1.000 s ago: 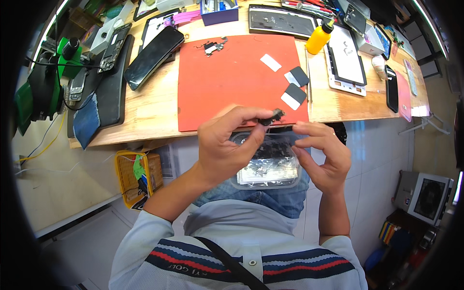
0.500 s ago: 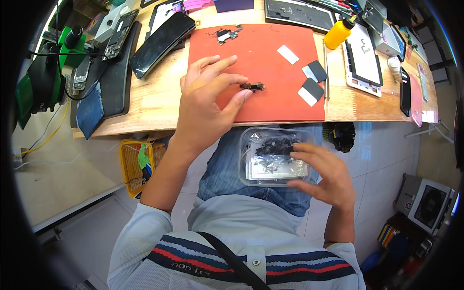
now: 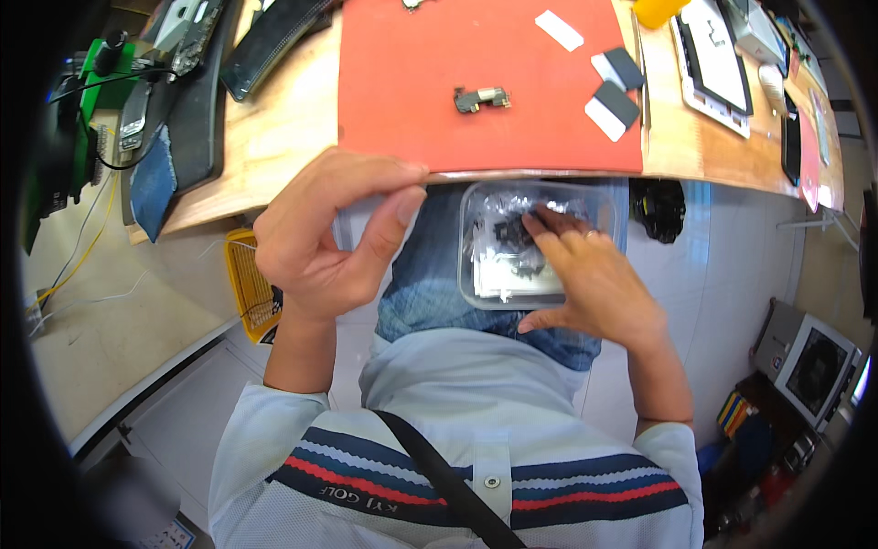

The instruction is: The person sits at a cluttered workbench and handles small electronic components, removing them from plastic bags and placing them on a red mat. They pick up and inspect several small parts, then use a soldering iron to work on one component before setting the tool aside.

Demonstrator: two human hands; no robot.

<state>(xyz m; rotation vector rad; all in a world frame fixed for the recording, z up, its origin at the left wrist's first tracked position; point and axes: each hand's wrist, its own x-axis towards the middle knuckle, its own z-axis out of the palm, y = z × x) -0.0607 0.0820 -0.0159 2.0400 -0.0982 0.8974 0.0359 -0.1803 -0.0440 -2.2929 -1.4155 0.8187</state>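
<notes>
A small black phone part (image 3: 482, 99) with metallic patches and coppery ends lies on the red mat (image 3: 412, 101), touched by neither hand. My left hand (image 3: 320, 238) is at the mat's near edge. Its thumb and forefinger point toward each other with a slim gap between the tips, and nothing shows in it. A clear plastic box (image 3: 468, 274) sits on my lap, holding small black parts (image 3: 512, 229), clear film and flat white pieces (image 3: 503, 279). My right hand (image 3: 594, 279) reaches into it, fingertips on the black parts and thumb spread apart by the near rim.
On the mat's right lie a white strip (image 3: 559, 30) and two black-and-white cards (image 3: 612, 111). A dark phone (image 3: 274, 46) and a black pad (image 3: 206, 137) occupy the table's left. Device frames (image 3: 718, 82) stand right. Below the table is a yellow basket (image 3: 247, 284).
My left hand has let go of the small phone part and drawn back to the mat's near edge. My right hand has gone deeper into the box. The view has tilted down.
</notes>
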